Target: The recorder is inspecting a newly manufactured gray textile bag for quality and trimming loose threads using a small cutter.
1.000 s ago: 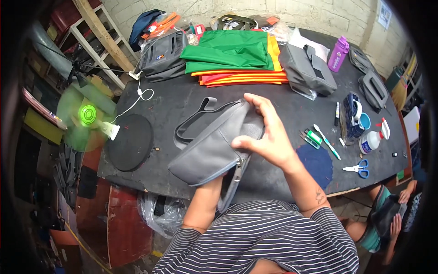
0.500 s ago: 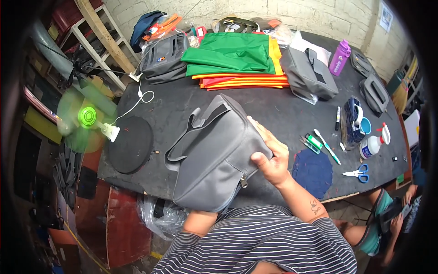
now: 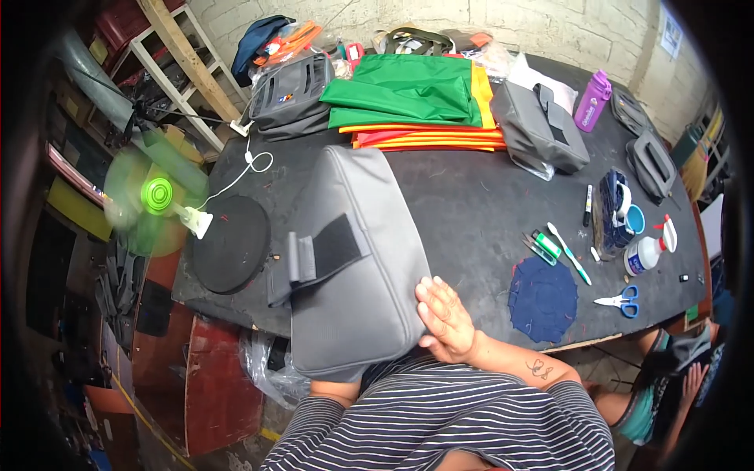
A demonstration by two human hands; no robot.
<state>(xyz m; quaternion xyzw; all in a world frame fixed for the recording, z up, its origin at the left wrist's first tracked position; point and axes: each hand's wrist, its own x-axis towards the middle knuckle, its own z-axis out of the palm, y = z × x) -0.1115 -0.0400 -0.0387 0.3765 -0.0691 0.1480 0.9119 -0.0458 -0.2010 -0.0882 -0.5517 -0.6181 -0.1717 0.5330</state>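
Observation:
A grey bag [image 3: 353,259] with a black strap patch and a grey loop handle stands tilted up over the near edge of the black table [image 3: 471,204]. My right hand [image 3: 444,320] lies flat against the bag's right side, fingers pressed to the fabric. My left hand is hidden under the bag; only the forearm [image 3: 334,390] shows below its bottom edge, so its grip cannot be seen.
A dark blue fabric circle [image 3: 543,298], blue scissors [image 3: 616,301], green pens, a glue bottle [image 3: 646,253] and a blue cup lie to the right. Folded green and orange fabric [image 3: 416,98] and other grey bags sit at the back. A black disc [image 3: 232,243] and green fan [image 3: 157,196] are left.
The bag has been turned and lifted from lying flat to standing up, its strap side now facing me. My right hand moved from its top to its right side.

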